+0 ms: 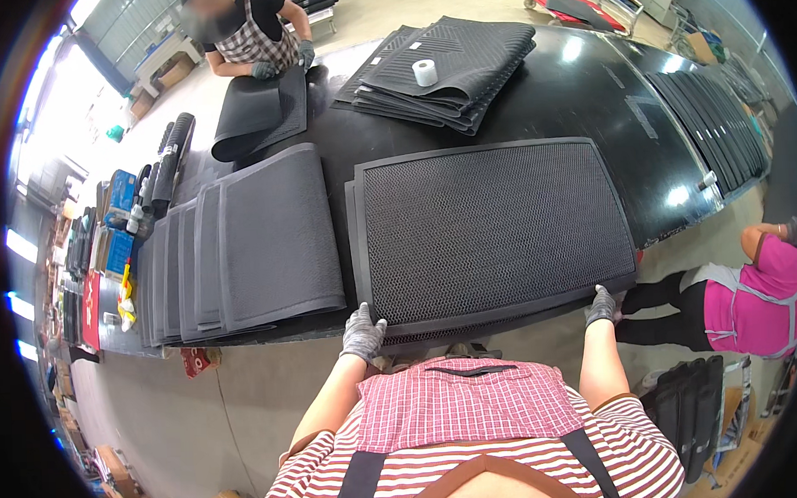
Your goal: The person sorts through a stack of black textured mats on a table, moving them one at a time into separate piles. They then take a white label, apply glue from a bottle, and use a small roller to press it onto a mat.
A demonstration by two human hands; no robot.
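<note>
A large black floor mat [495, 237] with a honeycomb-like surface and a flat border lies in front of me on the black table, over at least one other mat whose edge shows at the left and front. My left hand [364, 332], in a grey glove, grips its near left corner with the thumb on top. At the near right edge my right hand [601, 304], gloved alike, holds the same mat, thumb up and the other fingers partly hidden. Whether the lower mat is also in my grip, I cannot tell.
Overlapping dark mats [275, 244] lie to the left, near rolled mats [172, 160]. Far back is a mat stack [453, 63] bearing a white tape roll [425, 72]. Across the table a person [251, 35] handles a folded mat [262, 109]. Another person [743, 307] stands right.
</note>
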